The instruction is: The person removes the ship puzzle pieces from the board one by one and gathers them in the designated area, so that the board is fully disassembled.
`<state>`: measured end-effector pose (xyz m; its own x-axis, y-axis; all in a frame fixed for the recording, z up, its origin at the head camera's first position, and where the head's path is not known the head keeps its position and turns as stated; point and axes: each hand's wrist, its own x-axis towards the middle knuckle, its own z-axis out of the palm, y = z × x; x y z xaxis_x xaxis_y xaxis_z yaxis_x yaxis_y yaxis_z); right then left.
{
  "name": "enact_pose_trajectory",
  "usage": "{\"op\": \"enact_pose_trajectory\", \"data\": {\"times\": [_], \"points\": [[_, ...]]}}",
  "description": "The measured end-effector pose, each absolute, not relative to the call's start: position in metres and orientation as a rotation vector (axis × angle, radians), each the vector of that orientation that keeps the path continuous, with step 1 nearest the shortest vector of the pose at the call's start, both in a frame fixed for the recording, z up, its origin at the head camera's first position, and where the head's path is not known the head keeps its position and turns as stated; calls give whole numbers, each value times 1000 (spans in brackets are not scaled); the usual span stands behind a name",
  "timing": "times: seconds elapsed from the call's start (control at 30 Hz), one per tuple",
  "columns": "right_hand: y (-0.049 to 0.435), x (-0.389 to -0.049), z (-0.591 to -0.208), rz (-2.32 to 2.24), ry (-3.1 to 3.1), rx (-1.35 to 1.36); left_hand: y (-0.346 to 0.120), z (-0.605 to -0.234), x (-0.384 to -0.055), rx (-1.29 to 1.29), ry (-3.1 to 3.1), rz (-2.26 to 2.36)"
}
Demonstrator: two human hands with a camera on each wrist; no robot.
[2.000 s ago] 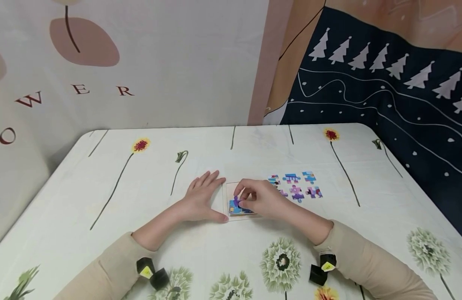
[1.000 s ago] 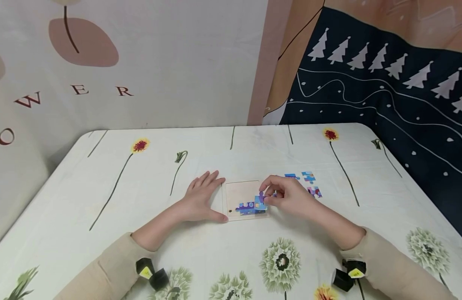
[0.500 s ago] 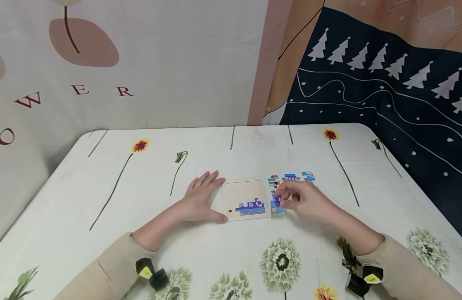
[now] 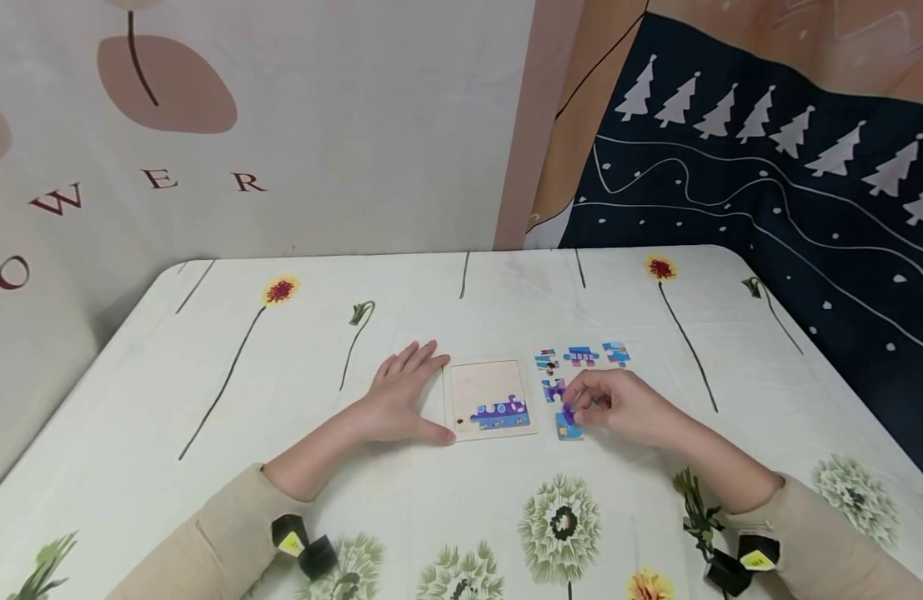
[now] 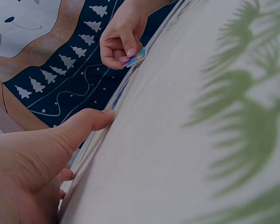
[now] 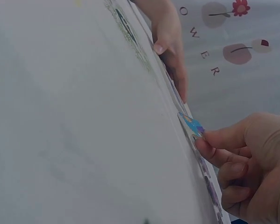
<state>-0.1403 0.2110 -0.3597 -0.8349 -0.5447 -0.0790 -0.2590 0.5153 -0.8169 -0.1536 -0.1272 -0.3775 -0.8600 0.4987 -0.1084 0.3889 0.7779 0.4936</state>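
Note:
A light wooden puzzle tray (image 4: 485,377) lies mid-table in the head view, with joined purple and blue puzzle pieces (image 4: 504,413) along its lower edge. My left hand (image 4: 403,398) is spread at the tray's left side, its thumb (image 5: 90,120) and forefinger at the tray's corners. Right of the tray, my right hand (image 4: 622,406) pinches a blue and purple puzzle piece (image 4: 569,427) between thumb and fingers. The right wrist view shows this piece (image 6: 192,125) tilted at the fingertips. Part of it is hidden by the fingers.
Several loose puzzle pieces (image 4: 581,356) lie right of the tray, some hidden behind my right hand. A white flowered cloth (image 4: 228,508) covers the table. Printed fabric walls (image 4: 356,125) stand behind it. Black devices (image 4: 742,562) are strapped at both wrists.
My right hand has carried the pinched puzzle piece from the tray's lower left, across the joined pieces, to beyond the tray's right edge. My left hand has stayed in place.

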Motion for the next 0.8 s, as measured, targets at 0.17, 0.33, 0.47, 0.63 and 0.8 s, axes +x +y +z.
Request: {"op": "enact_pose_trajectory", "data": {"times": [0.17, 0.33, 0.47, 0.63, 0.8], "points": [[211, -141, -363, -1210, 2427, -690, -127, -377, -154, 697, 2738, 690], [209, -142, -364, -1111, 2517, -727, -126, -378, -154, 696, 2747, 691], [208, -142, -362, -1026, 2581, -741, -127, -379, -155, 690, 2747, 693], [207, -140, -361, -958, 2632, -739, -127, -378, -154, 700, 2748, 687], [207, -138, -361, -917, 2659, -762, -127, -379, -154, 698, 2749, 682]]}}
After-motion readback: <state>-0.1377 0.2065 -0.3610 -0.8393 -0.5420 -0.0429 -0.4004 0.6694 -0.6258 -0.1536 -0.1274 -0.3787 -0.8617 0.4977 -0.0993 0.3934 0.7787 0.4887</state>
